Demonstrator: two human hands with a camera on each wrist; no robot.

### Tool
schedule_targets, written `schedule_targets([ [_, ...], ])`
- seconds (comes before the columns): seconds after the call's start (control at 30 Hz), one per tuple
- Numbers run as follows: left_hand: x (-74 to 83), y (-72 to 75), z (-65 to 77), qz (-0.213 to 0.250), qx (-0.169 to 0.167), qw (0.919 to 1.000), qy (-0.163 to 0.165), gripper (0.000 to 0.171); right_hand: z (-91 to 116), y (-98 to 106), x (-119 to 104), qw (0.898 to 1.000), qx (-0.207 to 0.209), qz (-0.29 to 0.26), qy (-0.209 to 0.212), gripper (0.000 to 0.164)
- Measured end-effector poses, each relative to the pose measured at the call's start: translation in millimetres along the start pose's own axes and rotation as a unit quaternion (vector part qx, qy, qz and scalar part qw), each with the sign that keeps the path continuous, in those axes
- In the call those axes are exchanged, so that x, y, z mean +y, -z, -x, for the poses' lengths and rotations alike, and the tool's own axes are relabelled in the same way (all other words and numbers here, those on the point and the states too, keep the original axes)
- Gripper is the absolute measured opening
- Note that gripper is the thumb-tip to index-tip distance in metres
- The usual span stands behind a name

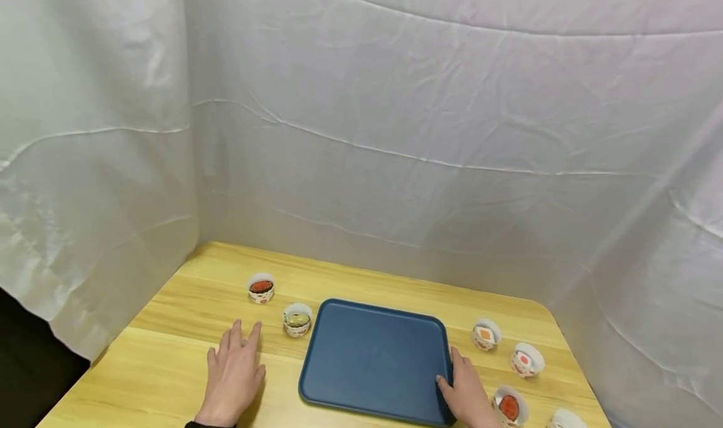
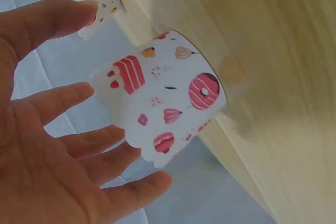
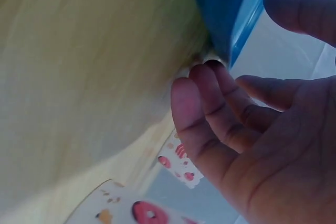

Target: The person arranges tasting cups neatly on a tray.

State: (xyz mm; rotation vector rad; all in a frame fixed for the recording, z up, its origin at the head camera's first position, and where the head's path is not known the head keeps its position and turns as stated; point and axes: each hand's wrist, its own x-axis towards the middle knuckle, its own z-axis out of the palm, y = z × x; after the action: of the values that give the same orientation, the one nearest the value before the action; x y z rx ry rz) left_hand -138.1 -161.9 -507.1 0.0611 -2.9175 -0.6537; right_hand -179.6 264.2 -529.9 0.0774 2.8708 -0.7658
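A dark blue tray [image 1: 375, 359] lies flat on the wooden table. My right hand [image 1: 469, 391] is at its right edge, thumb over the rim and fingers along the outer side. In the right wrist view, the fingers [image 3: 210, 114] are slightly bent beside the tray's rim [image 3: 249, 30], not visibly closed round it; contact is unclear. My left hand [image 1: 234, 371] hovers with spread fingers left of the tray. Beyond it stand two printed paper cups, one with a red-topped piece [image 1: 261, 287], one with a green piece [image 1: 297, 320]. A cup [image 2: 163, 98] appears past its fingertips in the left wrist view.
Right of the tray stand several similar cups: one with an orange-and-white piece [image 1: 484, 335], one with a pink-centred piece [image 1: 525, 360], one with a red piece [image 1: 509, 407] close to my right hand, and a partly cropped cup [image 1: 567, 419]. White curtains [image 1: 395, 164] surround the table.
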Motion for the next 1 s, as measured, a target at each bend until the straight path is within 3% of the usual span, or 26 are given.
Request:
schedule_targets([
  [0.17,-3.6,1.3,1.6,0.007,-0.011,0.9998,0.015,0.078,0.9,1.0,12.5,1.000,-0.014,-0.016,-0.017,0.062],
  [0.47,-13.0,1.6,3.3,0.013,0.019,0.9997,0.000,0.063,4.1,-1.3,13.6,0.998,-0.021,-0.051,-0.043,0.024],
  [0.67,-18.3,1.6,2.4,0.034,0.042,0.9986,0.003,0.051,3.3,-3.5,13.5,0.998,-0.011,-0.051,-0.032,0.019],
  [1.0,-15.4,3.6,-0.2,0.039,0.019,0.9988,0.022,0.051,4.5,-0.3,15.9,0.998,-0.007,-0.059,-0.008,0.019],
])
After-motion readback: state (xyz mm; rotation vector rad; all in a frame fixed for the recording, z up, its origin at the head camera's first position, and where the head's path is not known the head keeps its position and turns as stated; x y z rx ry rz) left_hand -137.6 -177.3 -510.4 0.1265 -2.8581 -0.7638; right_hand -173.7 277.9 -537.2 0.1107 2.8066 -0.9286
